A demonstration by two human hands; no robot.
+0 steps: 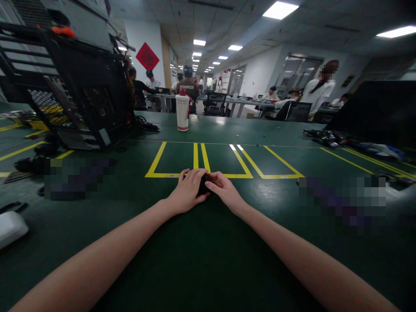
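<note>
A small black object [203, 185], mostly hidden by fingers, lies between my two hands on the green tabletop [195, 260]. My left hand [188, 191] is wrapped over it from the left, palm down, thumb along its near side. From the right, the fingers and thumb of my right hand [224, 190] close against its side. What kind of object it is does not show. Just beyond both hands run yellow tape outlines [227, 175] marking open-topped boxes on the table.
An open black computer case [87, 104] stands at the left, with cables [147, 123] beside it. A white tumbler [182, 113] with a red lid is upright farther back. A white rounded object [11, 229] lies at far left, a dark panel [373, 112] at right. People sit beyond.
</note>
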